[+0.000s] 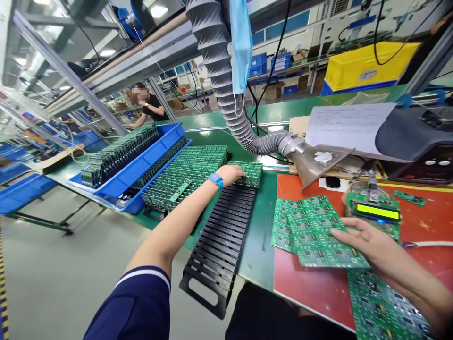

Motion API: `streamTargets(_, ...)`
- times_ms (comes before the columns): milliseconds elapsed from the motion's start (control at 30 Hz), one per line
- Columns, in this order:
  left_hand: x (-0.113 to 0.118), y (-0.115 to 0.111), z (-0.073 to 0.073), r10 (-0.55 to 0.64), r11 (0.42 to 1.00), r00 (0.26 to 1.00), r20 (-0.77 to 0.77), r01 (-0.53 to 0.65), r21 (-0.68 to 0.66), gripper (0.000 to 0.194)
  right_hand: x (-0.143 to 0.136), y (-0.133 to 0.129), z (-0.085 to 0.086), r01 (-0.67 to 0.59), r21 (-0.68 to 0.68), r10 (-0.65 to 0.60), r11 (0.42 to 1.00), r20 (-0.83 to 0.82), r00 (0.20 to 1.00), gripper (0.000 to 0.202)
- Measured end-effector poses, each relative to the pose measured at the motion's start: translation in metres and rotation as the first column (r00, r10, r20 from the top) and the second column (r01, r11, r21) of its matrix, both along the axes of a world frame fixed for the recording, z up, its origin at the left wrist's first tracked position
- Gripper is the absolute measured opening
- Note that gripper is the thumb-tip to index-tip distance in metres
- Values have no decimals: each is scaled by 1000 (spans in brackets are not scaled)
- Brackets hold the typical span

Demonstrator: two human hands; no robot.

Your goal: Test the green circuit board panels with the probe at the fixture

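My left hand (pixel 231 175), reaching far out, has its fingers closed at the top edge of a circuit board panel (pixel 253 173) standing in the far end of a black slotted rack (pixel 223 226). The fingertips are partly hidden among the boards. My right hand (pixel 371 238) grips another green circuit board panel (pixel 318 236) by its right edge, thumb on top. Under that panel, a further board panel (pixel 281 224) sticks out to the left on the red mat (pixel 304 290). More board panels (pixel 385 307) lie below my right wrist.
Rows of upright boards (pixel 191 165) fill racks left of my left arm, beside stacked blue bins (pixel 141 156). A grey exhaust hose (pixel 221 71) hangs ahead, its clear nozzle (pixel 311 163) over the mat. A lit display device (pixel 377 211) sits right. A person (pixel 154 106) is beyond.
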State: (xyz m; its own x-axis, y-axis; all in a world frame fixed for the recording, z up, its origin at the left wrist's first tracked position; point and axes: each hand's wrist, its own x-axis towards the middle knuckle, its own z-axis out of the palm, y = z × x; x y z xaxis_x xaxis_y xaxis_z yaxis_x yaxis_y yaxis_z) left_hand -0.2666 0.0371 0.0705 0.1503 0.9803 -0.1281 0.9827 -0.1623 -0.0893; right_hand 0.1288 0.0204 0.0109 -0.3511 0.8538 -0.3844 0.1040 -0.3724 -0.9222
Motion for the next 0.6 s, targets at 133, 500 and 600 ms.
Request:
streamTargets(133,-5,11,10,-57,996,998,5,58,-70,25,19,4,-1,86,-59,-86,995,3,996,48)
streamTargets(500,-3,6,-7,-34,995,998,-44,37,90,31,53,6,1,242,-41,-242,969,1,970,52)
streamTargets(600,-2,-8,-18,-15,987,999,-44,22,159,37,68,12,-7,276,8,-276,961,34,961,57)
